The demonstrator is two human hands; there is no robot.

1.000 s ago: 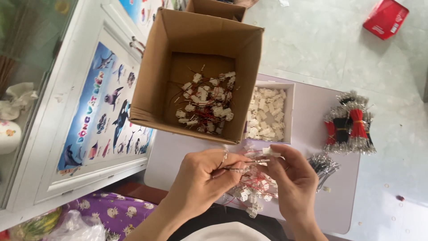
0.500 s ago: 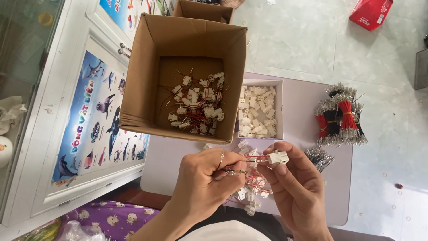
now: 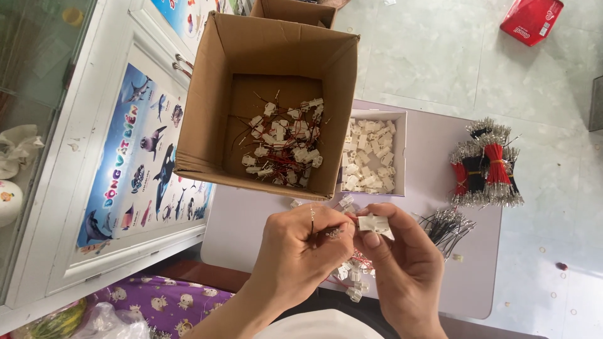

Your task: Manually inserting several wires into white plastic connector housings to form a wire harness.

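My left hand (image 3: 298, 251) pinches thin wires (image 3: 326, 232) with bare metal tips, held close to my right hand. My right hand (image 3: 402, 263) grips a small white plastic connector (image 3: 375, 225) between thumb and forefinger, touching the wire ends. Below my hands lies a small heap of finished connectors with red wires (image 3: 353, 276) on the lilac table (image 3: 239, 232). An open cardboard box (image 3: 207, 113) just beyond my hands holds many wired white connectors (image 3: 282, 144).
A shallow white tray (image 3: 399, 150) of loose white connectors stands right of the box. Bundles of red and black wires (image 3: 487, 164) and loose dark wires (image 3: 447, 225) lie at the table's right. A white cabinet with a sea-animal poster (image 3: 144, 157) stands left. A red packet (image 3: 531, 20) lies on the floor.
The view has shifted, so the box and table sit lower in the frame. My hands have stayed together, still working the wires into the white connector.
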